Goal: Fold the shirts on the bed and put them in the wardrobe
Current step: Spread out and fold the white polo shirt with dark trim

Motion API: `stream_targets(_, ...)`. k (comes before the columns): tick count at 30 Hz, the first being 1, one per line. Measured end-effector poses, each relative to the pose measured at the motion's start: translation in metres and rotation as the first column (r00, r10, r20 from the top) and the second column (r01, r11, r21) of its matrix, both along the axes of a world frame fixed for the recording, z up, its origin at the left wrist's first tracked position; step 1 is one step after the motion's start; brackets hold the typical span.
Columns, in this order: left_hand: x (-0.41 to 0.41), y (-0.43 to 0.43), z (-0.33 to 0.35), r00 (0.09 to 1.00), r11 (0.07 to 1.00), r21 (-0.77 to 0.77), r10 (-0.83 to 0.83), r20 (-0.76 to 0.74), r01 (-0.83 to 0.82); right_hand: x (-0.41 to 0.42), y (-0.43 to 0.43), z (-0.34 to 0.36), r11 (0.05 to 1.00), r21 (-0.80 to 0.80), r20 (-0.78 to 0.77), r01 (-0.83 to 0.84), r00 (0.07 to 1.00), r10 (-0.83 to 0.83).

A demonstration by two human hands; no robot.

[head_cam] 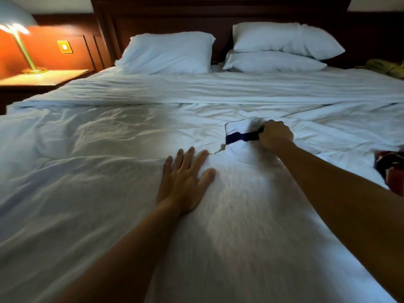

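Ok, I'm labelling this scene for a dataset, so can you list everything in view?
duvet: one, white, rumpled, over the bed
headboard: one, dark wood, far end
white shirt: one, white with navy band, spread on the duvet
pillows: three, white, at the headboard, two stacked right
bedside table: one, wooden, left of bed
lamp: one, brass-coloured, lit, on the bedside table
wall plate: one, brass-coloured, wall behind lamp
yellow-green cloth: one, far right of bed
red and navy garment: one, right edge, cut off
left grip: one, flat on the shirt
right grip: one, curled round the navy band
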State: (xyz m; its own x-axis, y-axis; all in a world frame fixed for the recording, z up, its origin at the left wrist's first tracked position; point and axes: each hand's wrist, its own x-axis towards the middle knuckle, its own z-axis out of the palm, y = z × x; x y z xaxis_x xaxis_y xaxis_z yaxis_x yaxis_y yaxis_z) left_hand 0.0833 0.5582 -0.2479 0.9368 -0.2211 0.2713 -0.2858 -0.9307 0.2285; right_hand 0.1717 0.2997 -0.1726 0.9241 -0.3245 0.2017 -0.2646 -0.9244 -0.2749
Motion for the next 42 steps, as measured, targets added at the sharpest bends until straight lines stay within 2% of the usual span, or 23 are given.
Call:
stream_targets(2,0.002,0.0,-0.001,1.0,1.0,-0.008,-0.006,0.005,0.006,0.007,0.008,0.002,1.0,-0.012,0.089,0.018,0.996,-0.016)
stream_targets(4,0.003,0.0,-0.002,1.0,1.0,0.002,-0.01,0.006,0.01,0.013,0.011,0.004,0.996,0.088,0.2,0.013,0.979,-0.03)
stream_targets(5,0.002,0.001,-0.002,1.0,1.0,0.005,-0.01,0.003,0.01,0.016,0.013,0.002,0.99,0.142,0.221,0.005,0.975,-0.036)
stream_targets(7,0.002,0.0,-0.001,1.0,1.0,0.003,-0.01,-0.004,0.01,0.018,0.02,-0.007,0.985,0.171,0.154,-0.018,0.988,-0.009)
stream_targets(10,0.002,0.0,-0.001,1.0,1.0,-0.001,-0.004,0.001,0.004,0.013,0.035,-0.026,0.997,-0.065,-0.021,-0.039,0.999,0.038)
stream_targets(13,0.002,-0.001,-0.002,1.0,1.0,-0.003,-0.002,0.001,0.002,0.004,0.035,-0.036,0.986,-0.149,-0.025,-0.074,0.997,0.071)
stream_targets(16,0.003,-0.001,-0.003,1.0,1.0,-0.011,0.01,0.013,-0.01,-0.004,0.006,-0.026,0.998,0.05,0.092,0.036,0.995,-0.04)
stream_targets(18,0.003,-0.001,-0.003,1.0,1.0,0.0,0.015,0.011,-0.015,-0.006,-0.018,-0.017,0.99,0.1,0.088,0.1,0.99,-0.109)
stream_targets(20,0.003,-0.001,-0.004,1.0,1.0,-0.003,0.016,0.012,-0.016,-0.007,-0.036,-0.016,0.997,0.015,-0.016,0.07,0.997,-0.07)
stream_targets(22,0.004,-0.001,-0.004,1.0,1.0,-0.001,0.018,0.008,-0.018,-0.011,-0.046,-0.02,0.998,-0.049,-0.079,-0.048,0.996,0.044)
stream_targets(25,0.003,-0.001,-0.002,1.0,1.0,-0.006,0.014,0.005,-0.014,-0.022,-0.057,-0.022,0.986,-0.072,-0.003,-0.148,0.989,0.148)
stream_targets(27,0.002,-0.001,-0.001,1.0,1.0,0.001,0.01,0.001,-0.01,-0.024,-0.067,-0.022,0.985,-0.129,0.062,-0.118,0.99,0.127)
stream_targets(28,0.001,-0.001,-0.001,1.0,1.0,0.006,0.01,-0.002,-0.01,-0.024,-0.071,-0.02,0.992,-0.106,0.075,-0.073,0.994,0.081)
stream_targets(30,0.001,-0.001,0.0,1.0,1.0,0.003,0.012,-0.002,-0.012,-0.02,-0.072,-0.015,0.993,-0.103,0.002,0.054,0.999,-0.054)
stream_targets(32,0.002,-0.001,-0.001,1.0,1.0,-0.001,0.012,-0.003,-0.012,-0.016,-0.062,-0.003,0.958,-0.265,-0.064,0.114,0.989,-0.136)
stream_targets(34,0.002,-0.001,0.0,1.0,1.0,0.002,0.011,-0.015,-0.011,-0.01,-0.042,0.009,0.909,-0.415,0.001,-0.017,1.0,0.02)
stream_targets(36,0.001,-0.001,0.001,1.0,1.0,-0.002,0.01,-0.024,-0.01,-0.002,-0.018,0.009,0.893,-0.365,0.047,-0.264,0.953,0.301)
stream_targets(38,0.002,-0.001,0.001,1.0,1.0,-0.006,0.004,-0.025,-0.004,0.002,0.007,-0.004,0.879,-0.132,-0.145,-0.458,0.886,0.44)
stream_targets(40,0.002,-0.001,0.001,1.0,1.0,-0.003,-0.004,-0.025,0.004,0.009,0.024,-0.026,0.909,-0.065,-0.382,-0.413,0.851,0.359)
stream_targets(42,0.002,-0.001,0.001,1.0,1.0,0.005,-0.004,-0.027,0.004,0.011,0.034,-0.034,0.942,-0.075,-0.409,-0.328,0.871,0.271)
